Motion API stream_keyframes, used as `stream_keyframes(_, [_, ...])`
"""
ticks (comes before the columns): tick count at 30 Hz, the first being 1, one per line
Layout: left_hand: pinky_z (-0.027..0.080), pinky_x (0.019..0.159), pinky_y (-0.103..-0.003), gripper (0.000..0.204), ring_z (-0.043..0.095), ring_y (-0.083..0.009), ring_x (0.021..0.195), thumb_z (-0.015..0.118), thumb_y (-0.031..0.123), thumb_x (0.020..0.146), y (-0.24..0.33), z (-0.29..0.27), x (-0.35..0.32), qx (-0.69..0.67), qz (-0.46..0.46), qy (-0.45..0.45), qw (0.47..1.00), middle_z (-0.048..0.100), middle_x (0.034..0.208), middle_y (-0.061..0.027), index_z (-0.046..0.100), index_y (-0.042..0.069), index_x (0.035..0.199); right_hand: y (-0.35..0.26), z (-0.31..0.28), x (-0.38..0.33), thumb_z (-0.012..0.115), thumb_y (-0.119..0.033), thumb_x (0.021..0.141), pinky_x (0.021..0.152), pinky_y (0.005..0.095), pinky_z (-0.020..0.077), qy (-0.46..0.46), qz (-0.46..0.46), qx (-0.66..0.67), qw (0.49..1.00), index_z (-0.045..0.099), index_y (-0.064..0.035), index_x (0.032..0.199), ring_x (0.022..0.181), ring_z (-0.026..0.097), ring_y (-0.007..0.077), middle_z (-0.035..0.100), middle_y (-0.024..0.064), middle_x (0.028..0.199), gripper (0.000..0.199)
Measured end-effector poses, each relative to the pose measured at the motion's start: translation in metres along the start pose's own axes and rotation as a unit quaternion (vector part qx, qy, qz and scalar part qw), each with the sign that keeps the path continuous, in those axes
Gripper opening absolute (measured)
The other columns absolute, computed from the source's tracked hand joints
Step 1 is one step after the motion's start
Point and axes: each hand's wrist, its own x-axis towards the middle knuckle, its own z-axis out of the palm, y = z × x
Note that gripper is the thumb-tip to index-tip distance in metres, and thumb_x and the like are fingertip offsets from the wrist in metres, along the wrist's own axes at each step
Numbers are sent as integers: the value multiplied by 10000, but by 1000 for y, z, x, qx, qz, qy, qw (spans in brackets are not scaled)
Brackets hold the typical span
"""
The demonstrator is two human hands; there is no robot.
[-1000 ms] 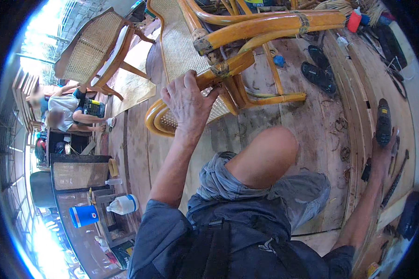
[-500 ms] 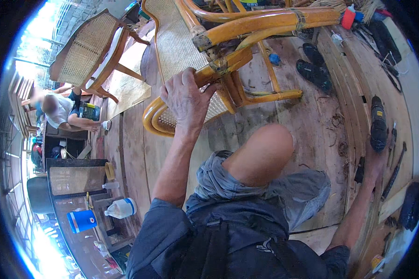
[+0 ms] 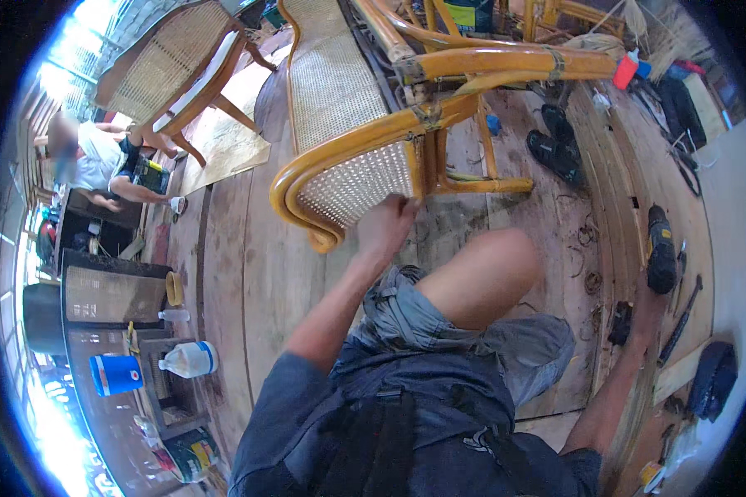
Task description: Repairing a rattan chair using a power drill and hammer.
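Honey-coloured glossy rattan chair with pale woven cane panels (image 3: 389, 126); on the wooden plank floor (image 3: 232, 273), ahead of the bent knee; thick rounded poles, darker bindings at the joints; near end curves in a doubled loop about an open-weave cane panel, a finer-woven panel running away behind it; varnish catches the light.

Left hand (image 3: 389, 222) at the near cane panel's lower edge, blurred, fingers loosely curled; cannot tell whether it touches or grips; right hand (image 3: 653, 296) out to the side, at the end of a black-and-yellow elongated power tool (image 3: 661, 248), partly hidden; cannot tell how far it closes.

Containers, left side: blue cylindrical jug with white end (image 3: 117, 374), contents hidden; just beside it, cloudy white plastic bottle with blue band (image 3: 189, 359), fill unclear; small clear plastic bottle (image 3: 174, 316) near both, too small to read inside; far right, red plastic bottle with pale tip (image 3: 626, 71), opaque, contents hidden.
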Motion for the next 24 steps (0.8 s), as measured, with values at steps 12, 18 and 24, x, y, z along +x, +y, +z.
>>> stream_keyframes(12, [491, 661, -450, 486, 625, -358, 762, 602, 432, 784, -21, 31, 35, 78, 3, -4, 997, 627, 811, -224, 513, -9, 969, 19, 6, -2, 627, -346, 786, 917, 347, 366, 53, -164, 16, 985, 400, -49, 1270, 1080, 499, 214, 501, 177, 1183, 612])
stream_keyframes(18, [468, 742, -450, 506, 601, -376, 828, 599, 384, 783, -48, 38, 44, 19, 72, 63, 995, 624, 861, -222, 513, -9, 1090, 12, 9, -3, 637, -239, 802, 961, 326, 340, 37, -124, 38, 991, 380, -55, 1291, 1118, 474, 215, 486, 136, 1235, 582])
stream_keyframes(24, [407, 872, -446, 519, 508, -407, 1024, 549, 381, 812, 11, 47, 2, -19, -90, -243, 966, 542, 1077, -269, 501, -48, 1100, -19, 7, -12, 659, -187, 783, 1008, 321, 293, 56, -176, 100, 978, 339, -30, 1315, 1178, 423, 220, 437, 132, 1292, 640])
